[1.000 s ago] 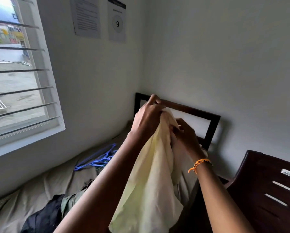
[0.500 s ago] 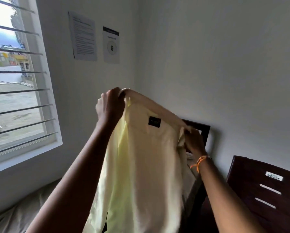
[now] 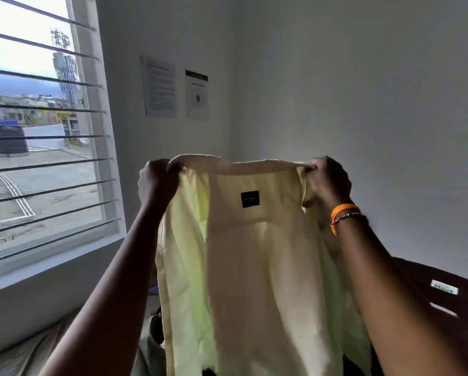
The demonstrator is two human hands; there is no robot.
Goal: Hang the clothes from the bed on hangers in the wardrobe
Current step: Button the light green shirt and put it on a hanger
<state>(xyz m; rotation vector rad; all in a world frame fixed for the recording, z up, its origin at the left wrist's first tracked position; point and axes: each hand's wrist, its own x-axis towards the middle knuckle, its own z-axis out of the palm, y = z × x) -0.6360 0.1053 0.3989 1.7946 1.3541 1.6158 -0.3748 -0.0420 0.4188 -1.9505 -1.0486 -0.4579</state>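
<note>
A pale yellow shirt (image 3: 254, 267) hangs spread out in front of me, its collar stretched level at the top and a small black label showing inside below the collar. My left hand (image 3: 157, 183) grips the collar's left end. My right hand (image 3: 326, 180), with an orange band on the wrist, grips the collar's right end. The shirt's body falls past the bottom of the view and hides most of the bed. No hanger or wardrobe is in sight.
A barred window (image 3: 37, 147) fills the left wall. Two printed sheets (image 3: 173, 90) are stuck on the wall near the corner. A dark wooden chair (image 3: 450, 308) stands at the lower right. A strip of bed sheet (image 3: 24, 354) shows at the lower left.
The shirt went from bunched between both hands to lifted and spread wide by its collar. My hands moved apart and upward. The view tilted up, so the bed and blue hangers dropped from sight.
</note>
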